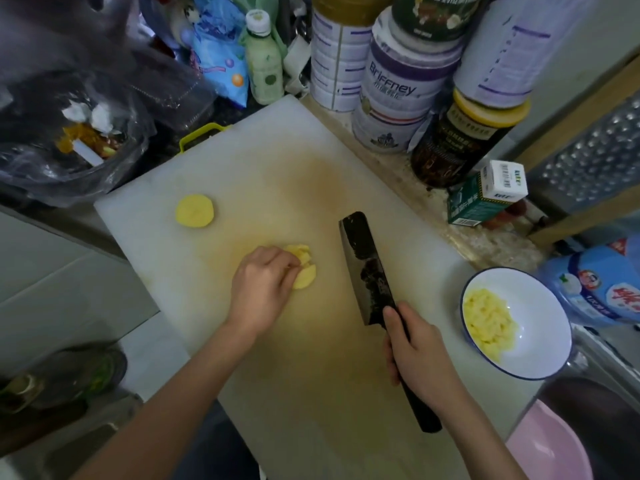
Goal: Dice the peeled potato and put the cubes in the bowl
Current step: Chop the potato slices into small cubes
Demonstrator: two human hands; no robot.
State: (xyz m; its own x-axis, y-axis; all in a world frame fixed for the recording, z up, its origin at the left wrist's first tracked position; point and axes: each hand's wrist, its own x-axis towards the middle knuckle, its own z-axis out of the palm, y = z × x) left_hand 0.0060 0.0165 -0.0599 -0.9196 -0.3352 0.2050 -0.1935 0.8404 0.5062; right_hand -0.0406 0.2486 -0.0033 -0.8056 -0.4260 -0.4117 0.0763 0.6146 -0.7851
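A white cutting board (263, 168) fills the middle of the view. My left hand (259, 289) rests with curled fingers on a small stack of yellow potato slices (304, 268) near the board's centre. A separate round potato piece (194, 211) lies further back on the left of the board. My right hand (415, 355) grips the black handle of a dark cleaver (367, 268), whose blade points away from me, to the right of the slices and apart from them. A white bowl with a blue rim (540, 358) at the right holds several potato cubes (488, 317).
Tins (398, 81) and jars (460, 140) crowd the back right, with a small carton (488, 195) beside them. A plastic bag of scraps (79, 133) sits at the back left. A metal grater (595, 157) stands at the far right, a pink basin (550, 448) at the lower right.
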